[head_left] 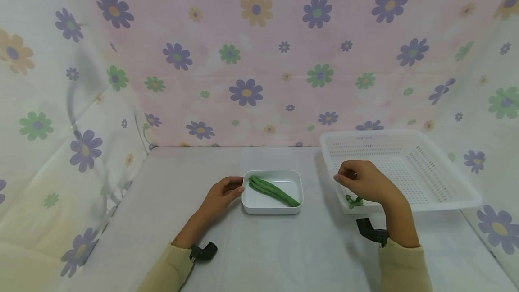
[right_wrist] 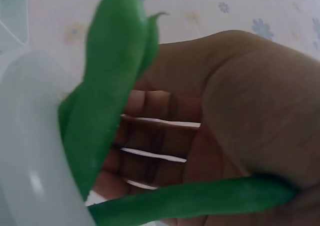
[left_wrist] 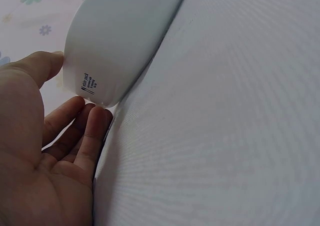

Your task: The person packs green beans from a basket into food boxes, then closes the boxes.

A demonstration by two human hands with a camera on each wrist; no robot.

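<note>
My left hand (head_left: pixel 220 197) holds a small white dish (head_left: pixel 272 211) at its left side. In the left wrist view the thumb touches its upper edge and the fingertips touch the lower corner. Long green beans (head_left: pixel 273 191) lie slantwise in the dish. My right hand (head_left: pixel 366 181) hangs over the left side of a white perforated basket (head_left: pixel 446 202), its fingers bent downward. Below it, short green bean pieces (head_left: pixel 354 202) lie in the basket's near left corner. Close-up bean pieces (right_wrist: pixel 107 85) cover the right fingertips in the right wrist view, so what they hold is hidden.
A pale translucent sheet or lid (head_left: pixel 269 157) lies behind the dish. The basket's raised rim stands at the table's right. Flowered cloth (head_left: pixel 243 57) encloses the back and sides. Black wrist mounts (head_left: pixel 204 252) stick out from both sleeves.
</note>
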